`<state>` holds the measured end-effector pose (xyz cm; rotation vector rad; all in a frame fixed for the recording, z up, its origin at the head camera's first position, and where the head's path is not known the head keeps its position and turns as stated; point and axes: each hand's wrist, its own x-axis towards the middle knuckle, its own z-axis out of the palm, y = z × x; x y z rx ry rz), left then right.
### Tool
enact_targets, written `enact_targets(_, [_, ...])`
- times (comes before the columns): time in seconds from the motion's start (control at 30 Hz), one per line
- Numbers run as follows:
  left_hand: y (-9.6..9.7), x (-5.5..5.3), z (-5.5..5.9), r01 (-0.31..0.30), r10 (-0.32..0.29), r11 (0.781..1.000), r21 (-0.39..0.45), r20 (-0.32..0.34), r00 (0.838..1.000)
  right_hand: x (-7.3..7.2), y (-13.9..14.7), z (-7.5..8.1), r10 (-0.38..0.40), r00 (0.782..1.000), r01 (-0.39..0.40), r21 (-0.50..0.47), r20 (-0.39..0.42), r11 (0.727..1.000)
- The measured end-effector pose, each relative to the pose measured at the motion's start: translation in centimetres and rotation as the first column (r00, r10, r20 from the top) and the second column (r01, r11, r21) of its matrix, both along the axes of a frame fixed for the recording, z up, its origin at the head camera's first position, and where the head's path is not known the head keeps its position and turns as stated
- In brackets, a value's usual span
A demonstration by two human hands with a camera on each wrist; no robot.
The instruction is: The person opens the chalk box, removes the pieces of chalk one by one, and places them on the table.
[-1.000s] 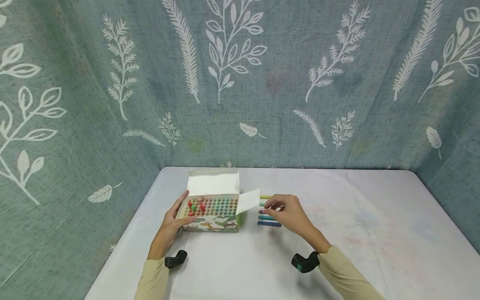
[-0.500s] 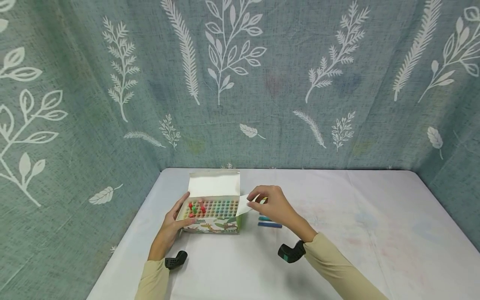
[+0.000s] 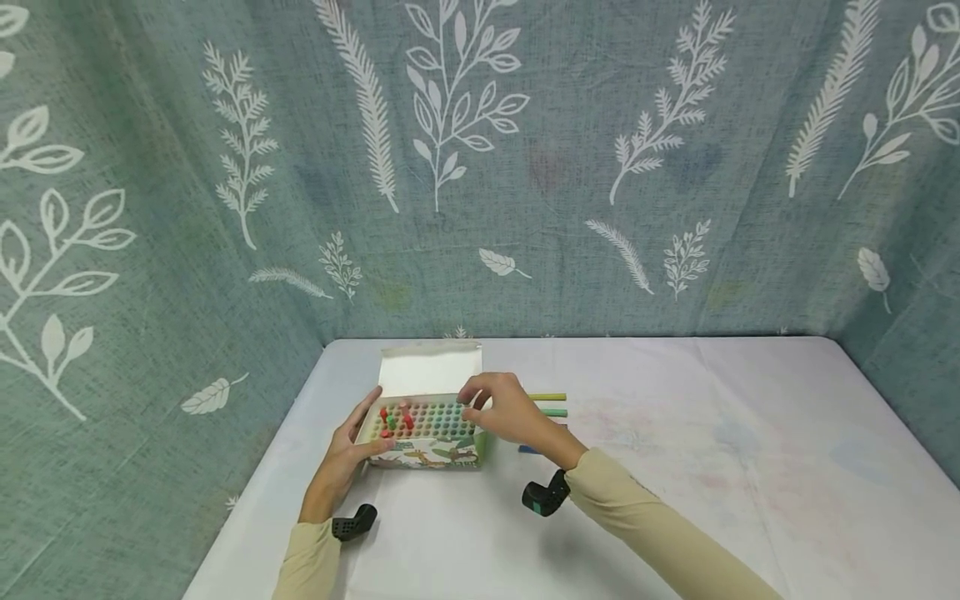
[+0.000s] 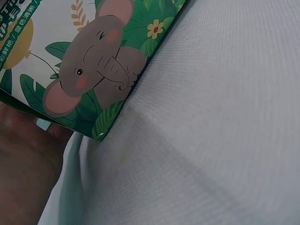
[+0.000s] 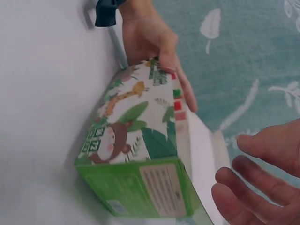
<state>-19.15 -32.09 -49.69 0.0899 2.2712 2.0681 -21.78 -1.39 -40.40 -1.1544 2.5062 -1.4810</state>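
A printed cardboard marker box (image 3: 435,455) stands with its lid (image 3: 432,372) raised, showing a tray full of round holes. A few red and green markers (image 3: 408,422) poke up from the tray's left part. My left hand (image 3: 347,458) grips the box's left end, thumb over the front edge. Over the right end hovers my right hand (image 3: 510,408); in the right wrist view its thumb and fingers (image 5: 225,176) are bent loosely and apart, with nothing seen between them. The side flap is mostly hidden behind this hand.
On the white tabletop (image 3: 675,467), right of the box, lie a yellow marker (image 3: 551,397), a green marker (image 3: 555,412) and a blue marker (image 3: 528,449), partly covered by my right forearm. A patterned green curtain (image 3: 555,208) hangs behind the table.
My right hand has moved left from above the loose markers, past the side flap, to the box's right end. The left hand keeps its grip on the box.
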Motion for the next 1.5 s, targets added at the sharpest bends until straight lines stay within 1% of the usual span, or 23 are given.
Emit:
enact_targets(0.17, [0.1,0.0,-0.1,-0.008,0.008,1.0,-0.007,0.0,1.0,-0.4,-1.9,0.0,0.037,0.999,-0.037,0.008,0.017,0.999])
enact_targets(0.33, [0.1,-0.1,-0.1,-0.003,0.003,1.0,-0.017,-0.001,1.0,-1.2,-4.1,-0.1,0.026,1.0,-0.027,0.082,0.008,0.996])
enact_targets(0.47, [-0.1,-0.1,0.0,-0.005,0.005,1.0,-0.027,0.01,1.0,-1.6,-5.8,-0.5,0.016,1.0,-0.012,0.158,-0.021,0.987])
enact_targets(0.6, [-0.2,-0.1,0.1,-0.009,0.01,0.999,-0.037,0.025,1.0,-1.7,-7.4,-1.4,0.04,0.997,-0.025,0.219,-0.061,0.975])
enact_targets(0.67, [-0.1,-0.1,0.1,-0.004,0.005,0.999,-0.04,0.027,1.0,-1.6,-7.8,-1.9,0.053,0.994,-0.027,0.252,-0.094,0.967])
enact_targets(0.77, [0.1,-0.2,0.0,0.005,-0.004,0.999,-0.035,0.027,1.0,-1.2,-8.2,-2.6,0.06,0.991,-0.023,0.288,-0.12,0.957])
enact_targets(0.87, [0.1,-0.2,-0.1,0.002,-0.002,1.0,-0.023,0.024,1.0,-1.0,-8.5,-2.8,0.057,0.985,-0.003,0.313,-0.161,0.95])
enact_targets(0.97, [0.0,-0.1,-0.1,-0.004,0.004,1.0,-0.018,0.022,1.0,-1.0,-9.0,-3.0,0.053,0.982,0.004,0.294,-0.183,0.956])
enact_targets(1.1, [0.0,0.0,0.0,-0.01,0.01,1.0,-0.022,0.02,1.0,-1.0,-9.6,-3.6,0.045,0.985,-0.006,0.225,-0.168,0.974])
enact_targets(1.17, [0.1,0.0,0.1,-0.01,0.01,1.0,-0.023,0.018,1.0,-1.0,-9.7,-3.8,0.034,0.984,0.002,0.201,-0.177,0.98])
enact_targets(1.33, [0.2,0.0,0.1,-0.015,0.015,1.0,-0.025,0.015,1.0,-1.0,-9.9,-3.8,0.01,0.98,0.026,0.179,-0.201,0.983])
enact_targets(1.5, [0.3,-0.1,0.2,-0.004,0.005,0.999,-0.032,0.024,1.0,-0.9,-9.8,-3.9,-0.041,0.974,0.076,0.15,-0.222,0.986])
